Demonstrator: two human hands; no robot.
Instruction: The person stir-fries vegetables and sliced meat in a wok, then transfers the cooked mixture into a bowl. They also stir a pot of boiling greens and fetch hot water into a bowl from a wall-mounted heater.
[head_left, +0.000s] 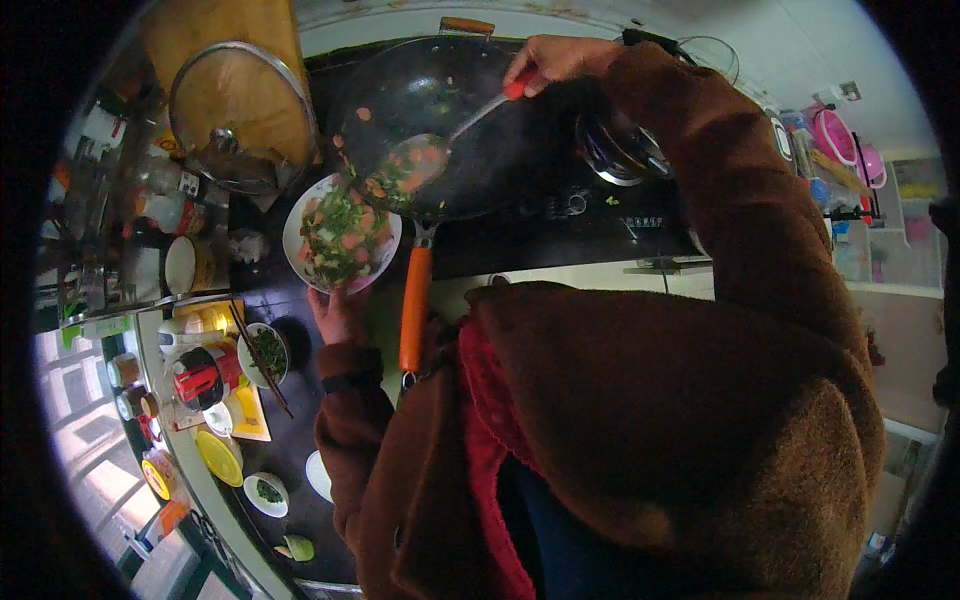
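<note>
My right hand (551, 61) grips the red-ended handle of a metal cooking spatula (480, 116), whose blade sits low in a dark wok (480, 172). Orange pieces and chopped greens (401, 172) lie around the blade, at the wok's left side. Directly beside that rim is a white bowl (295, 225), well filled with greens and orange slices (341, 236). My left hand (339, 307) holds this bowl from its near edge, fingers partly hidden beneath it. An orange wok handle (416, 307) points toward my body, just right of my left forearm.
A glass lid (244, 120) leans against a wooden board (225, 22) at the back left. Chopsticks (259, 360) rest across a bowl of chopped greens (268, 352). Jars and bottles (169, 214) line the left side. Another pot (619, 150) stands right of the wok, below my right arm.
</note>
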